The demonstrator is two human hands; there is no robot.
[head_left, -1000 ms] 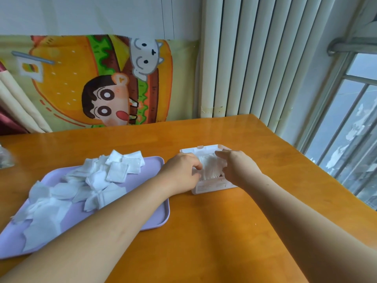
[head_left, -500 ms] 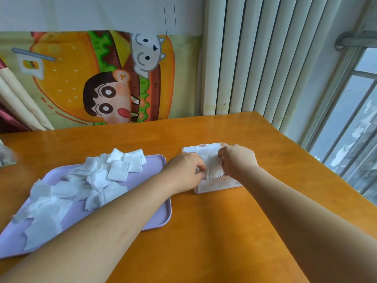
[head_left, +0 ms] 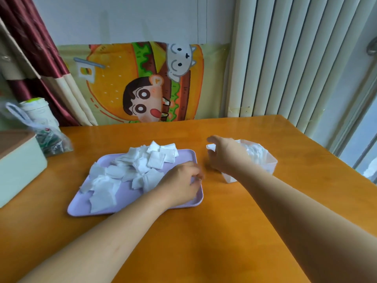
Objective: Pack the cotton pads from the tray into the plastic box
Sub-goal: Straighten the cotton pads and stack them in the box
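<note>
The lilac tray (head_left: 81, 205) lies left of centre on the wooden table, with several white square cotton pads (head_left: 142, 166) heaped on it. To its right stands the clear plastic box (head_left: 267, 163) with white pads (head_left: 255, 150) packed inside. My left hand (head_left: 181, 184) hovers low over the tray's near right part, beside the pile; its fingers are loosely curled and hold nothing I can see. My right hand (head_left: 226, 154) hangs over the box's left end with fingers arched past its far left corner, and hides that half of the box.
A pale green box with a brown lid (head_left: 18, 164) sits at the left table edge. Behind it are a plastic bag (head_left: 47, 137) and a white cup (head_left: 36, 109). A cartoon cloth (head_left: 142, 82) hangs at the back, blinds and a window at the right.
Both hands were pressing pads down in the box. My left hand has left the box and moved left over the tray. My right hand has lifted and shifted toward the box's left corner. The view has tilted up.
</note>
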